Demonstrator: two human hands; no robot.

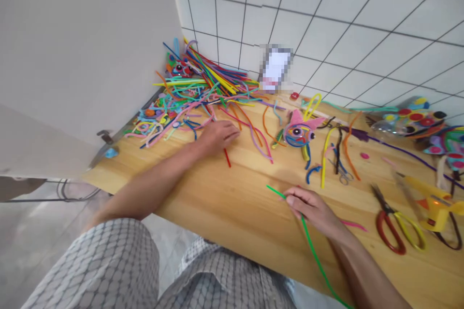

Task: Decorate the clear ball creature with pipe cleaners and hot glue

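Note:
My left hand (218, 136) reaches to the edge of a big heap of coloured pipe cleaners (203, 89). Its fingers are curled down over a red pipe cleaner (227, 158) whose end sticks out below the hand. My right hand (311, 208) rests on the wooden table (232, 203) nearer to me and pinches a long green pipe cleaner (311, 246). That pipe cleaner runs from the fingers down past the table's front edge. A pipe-cleaner figure with googly eyes and pink ears (300, 131) lies between the two hands, farther back.
Red-and-yellow scissors (397, 227) and a yellow glue gun (433, 205) lie at the right. More craft figures and pom-poms (416, 118) sit at the far right. A blurred phone (276, 68) leans on the tiled wall. Small scissors (342, 171) lie among loose pipe cleaners.

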